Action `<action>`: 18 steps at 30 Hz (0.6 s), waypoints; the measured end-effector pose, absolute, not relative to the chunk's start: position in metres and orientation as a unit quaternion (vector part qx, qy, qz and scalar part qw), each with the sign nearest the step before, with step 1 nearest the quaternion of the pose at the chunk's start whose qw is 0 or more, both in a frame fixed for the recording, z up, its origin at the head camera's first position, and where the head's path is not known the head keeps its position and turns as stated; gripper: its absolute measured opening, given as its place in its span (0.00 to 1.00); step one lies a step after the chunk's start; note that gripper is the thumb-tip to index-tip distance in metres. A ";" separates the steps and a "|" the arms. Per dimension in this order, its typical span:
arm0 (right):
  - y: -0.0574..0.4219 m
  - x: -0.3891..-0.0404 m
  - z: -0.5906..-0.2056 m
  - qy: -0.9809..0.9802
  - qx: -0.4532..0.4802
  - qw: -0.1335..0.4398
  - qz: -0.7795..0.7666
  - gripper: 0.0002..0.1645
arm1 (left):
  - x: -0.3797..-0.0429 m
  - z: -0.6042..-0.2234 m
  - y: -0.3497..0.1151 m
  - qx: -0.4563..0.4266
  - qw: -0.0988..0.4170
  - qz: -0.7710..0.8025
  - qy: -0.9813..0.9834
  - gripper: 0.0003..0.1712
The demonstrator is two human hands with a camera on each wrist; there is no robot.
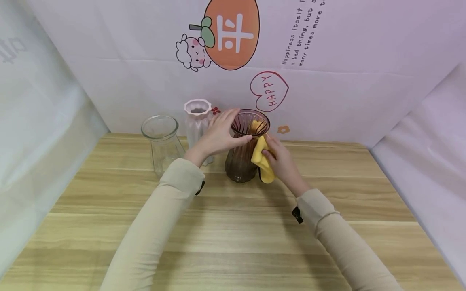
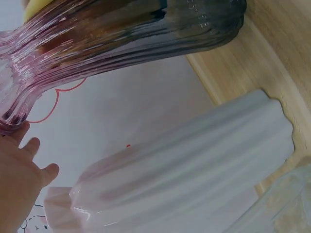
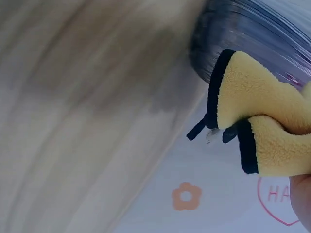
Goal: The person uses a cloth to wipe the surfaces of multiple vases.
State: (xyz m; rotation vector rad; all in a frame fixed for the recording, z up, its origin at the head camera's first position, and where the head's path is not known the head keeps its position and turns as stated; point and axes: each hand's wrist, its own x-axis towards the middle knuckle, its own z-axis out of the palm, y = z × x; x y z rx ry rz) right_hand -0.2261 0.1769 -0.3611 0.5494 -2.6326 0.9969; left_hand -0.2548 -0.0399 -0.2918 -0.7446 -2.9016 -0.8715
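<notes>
A purple ribbed glass vase, greyer toward its base, stands upright on the table. My left hand holds its flared rim from the left, fingers along the back and thumb across the front. In the left wrist view, fingertips of that left hand meet the rim. My right hand grips a folded yellow cloth against the vase's right side. Yellow also shows through the glass near the neck. The cloth has fuzzy pile and black edging in the right wrist view.
A white fluted vase stands behind my left hand, partly hidden by it. Left of that is a clear glass vase, close to my left forearm. A printed white backdrop rises behind the wooden table.
</notes>
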 end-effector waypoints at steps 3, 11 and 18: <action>0.179 -0.226 -0.372 -0.917 0.199 0.121 0.325 0.33 | -0.253 -0.291 -0.040 -0.236 0.009 -0.269 -0.934 0.56; 0.190 -0.221 -0.399 -0.943 0.202 0.060 0.256 0.32 | -0.249 -0.290 -0.037 -0.208 0.030 -0.233 -0.949 0.61; 0.191 -0.224 -0.397 -0.936 0.209 0.066 0.276 0.32 | -0.247 -0.288 -0.033 -0.191 0.060 -0.218 -0.955 0.58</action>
